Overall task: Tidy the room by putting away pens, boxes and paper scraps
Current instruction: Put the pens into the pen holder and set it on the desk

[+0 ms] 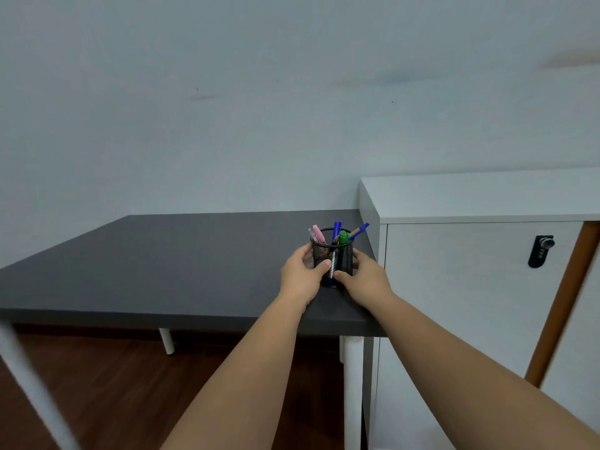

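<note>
Here, from the head camera, we grip a black mesh pen cup (332, 259) with 2 hands: our left hand (300, 274) wraps its left side, our right hand (365, 279) its right. The cup stands upright near the right end of the dark table (162, 264), holding pens (337, 230), just beside a white cabinet (470, 254).

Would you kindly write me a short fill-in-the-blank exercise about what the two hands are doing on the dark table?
1. Both hands hold the black mesh pen cup from ___ sides.
2. The cup stands on the dark grey table near its ___ edge.
3. Beside the table stands a white ___ with a black lock.
4. The left hand and right hand leave the pens ___.

Answers: opposite; right; cabinet; untouched
</note>
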The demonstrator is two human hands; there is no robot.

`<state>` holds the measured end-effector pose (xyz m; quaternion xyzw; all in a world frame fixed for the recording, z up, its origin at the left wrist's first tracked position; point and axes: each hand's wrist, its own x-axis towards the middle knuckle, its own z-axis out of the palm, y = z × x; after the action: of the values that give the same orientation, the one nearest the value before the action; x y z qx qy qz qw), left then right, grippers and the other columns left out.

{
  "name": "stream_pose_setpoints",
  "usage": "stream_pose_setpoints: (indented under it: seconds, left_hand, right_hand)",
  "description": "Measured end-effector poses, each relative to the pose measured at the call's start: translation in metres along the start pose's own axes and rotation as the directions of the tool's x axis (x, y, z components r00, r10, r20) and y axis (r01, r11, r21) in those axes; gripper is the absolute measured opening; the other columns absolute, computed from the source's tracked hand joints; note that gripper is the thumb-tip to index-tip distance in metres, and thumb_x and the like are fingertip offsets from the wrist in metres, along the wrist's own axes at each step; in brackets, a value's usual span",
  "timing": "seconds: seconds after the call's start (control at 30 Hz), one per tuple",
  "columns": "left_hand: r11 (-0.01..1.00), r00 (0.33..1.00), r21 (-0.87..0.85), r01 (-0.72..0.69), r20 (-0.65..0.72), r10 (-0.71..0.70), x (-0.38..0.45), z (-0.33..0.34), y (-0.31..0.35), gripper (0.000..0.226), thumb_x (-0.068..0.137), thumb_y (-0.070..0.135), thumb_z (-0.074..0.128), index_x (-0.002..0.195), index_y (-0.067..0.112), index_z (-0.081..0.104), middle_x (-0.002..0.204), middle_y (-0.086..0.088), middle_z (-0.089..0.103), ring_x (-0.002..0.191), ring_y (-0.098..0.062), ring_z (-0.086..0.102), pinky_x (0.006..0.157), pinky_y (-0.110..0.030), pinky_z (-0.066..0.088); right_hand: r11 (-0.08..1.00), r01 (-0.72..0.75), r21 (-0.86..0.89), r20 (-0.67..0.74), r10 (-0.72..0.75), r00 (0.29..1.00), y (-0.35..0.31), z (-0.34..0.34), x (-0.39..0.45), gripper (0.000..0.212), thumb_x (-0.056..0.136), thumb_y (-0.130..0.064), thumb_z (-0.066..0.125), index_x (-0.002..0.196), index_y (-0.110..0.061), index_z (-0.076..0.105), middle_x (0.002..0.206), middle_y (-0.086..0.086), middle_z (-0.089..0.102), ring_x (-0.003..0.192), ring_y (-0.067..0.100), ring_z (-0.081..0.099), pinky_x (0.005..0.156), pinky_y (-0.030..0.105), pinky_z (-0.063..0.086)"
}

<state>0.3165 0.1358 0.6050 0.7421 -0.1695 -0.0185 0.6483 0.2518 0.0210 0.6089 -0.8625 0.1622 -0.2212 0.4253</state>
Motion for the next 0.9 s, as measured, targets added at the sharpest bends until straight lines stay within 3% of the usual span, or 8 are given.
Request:
stream_pose_setpoints:
  seconds: [0.23,0.37,0.6,0.77,0.9]
  left_hand:
    - [0.984,1.000,0.177,0.008,-0.003,-0.008,0.061,0.011,-0.003,0.043,0.088,0.010,0.070,0.129,0.009,0.058,0.123,-0.004,0.068,0.098,-0.006,0.059,0.083,-0.015,0.041]
    - [0.974,1.000,0.227,0.010,0.017,-0.014,0.104,0.019,-0.012,0.042,0.086,0.013,0.072,0.126,0.011,0.060,0.119,-0.004,0.070,0.105,-0.014,0.065,0.085,-0.019,0.043]
    - [0.989,0.996,0.132,0.064,0.044,-0.071,0.173,0.036,-0.041,0.038,0.086,0.016,0.071,0.123,0.015,0.063,0.116,-0.002,0.071,0.104,-0.016,0.067,0.090,-0.025,0.049]
    - [0.996,0.994,0.052,0.067,0.081,-0.071,0.220,0.048,-0.055,0.039,0.087,0.009,0.068,0.126,0.012,0.062,0.120,-0.005,0.070,0.107,-0.016,0.067,0.100,-0.031,0.049]
    - [0.992,0.991,0.122,0.023,0.132,-0.039,0.251,0.056,-0.060,0.046,0.091,0.000,0.055,0.136,0.010,0.056,0.130,-0.005,0.064,0.121,-0.018,0.060,0.101,-0.021,0.041]
  right_hand:
    - [0.993,-0.120,-0.018,-0.107,0.117,0.987,0.008,0.026,0.064,0.037,0.085,-0.017,0.062,0.123,-0.016,0.059,0.114,0.011,0.066,0.107,0.030,0.061,0.090,0.037,0.050]
    - [0.987,-0.146,-0.074,-0.078,0.140,0.987,0.020,0.036,0.103,0.037,0.081,-0.010,0.055,0.117,-0.016,0.058,0.111,0.015,0.065,0.103,0.033,0.060,0.086,0.035,0.049]
    - [0.970,-0.178,-0.163,-0.089,0.165,0.982,0.041,0.054,0.166,0.049,0.087,-0.011,0.050,0.136,-0.016,0.047,0.126,0.016,0.052,0.116,0.033,0.053,0.095,0.037,0.044]
    - [0.921,-0.217,-0.322,-0.099,0.195,0.976,0.053,0.063,0.215,0.061,0.087,-0.023,0.048,0.146,-0.022,0.033,0.137,0.013,0.051,0.124,0.034,0.048,0.100,0.042,0.045]
    - [0.872,-0.247,-0.423,-0.132,0.211,0.969,0.057,0.071,0.247,0.062,0.091,-0.036,0.045,0.149,-0.023,0.027,0.140,0.011,0.050,0.128,0.035,0.044,0.102,0.043,0.040]
